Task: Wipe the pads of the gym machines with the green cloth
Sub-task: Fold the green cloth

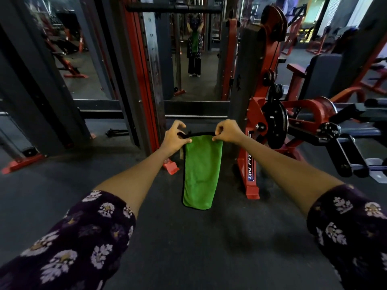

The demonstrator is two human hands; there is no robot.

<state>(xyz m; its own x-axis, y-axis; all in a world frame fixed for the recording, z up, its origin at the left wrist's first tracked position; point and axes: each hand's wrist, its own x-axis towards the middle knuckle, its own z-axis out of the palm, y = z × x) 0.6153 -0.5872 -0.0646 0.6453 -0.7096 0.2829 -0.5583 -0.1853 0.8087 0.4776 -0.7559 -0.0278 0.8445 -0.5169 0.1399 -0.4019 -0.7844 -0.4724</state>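
Gym floor [62,195] | one green cloth [201,172] | left hand [174,139], right hand [227,131] pinch its top corners

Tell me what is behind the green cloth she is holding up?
Behind the hanging green cloth you see dark gym floor and a red machine foot beside its left edge. Whatever floor lies directly behind the cloth is covered. Both hands pinch its top edge.

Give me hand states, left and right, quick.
Left hand: pinches the top left corner of the green cloth.
Right hand: pinches the top right corner of the same cloth, which hangs between them.
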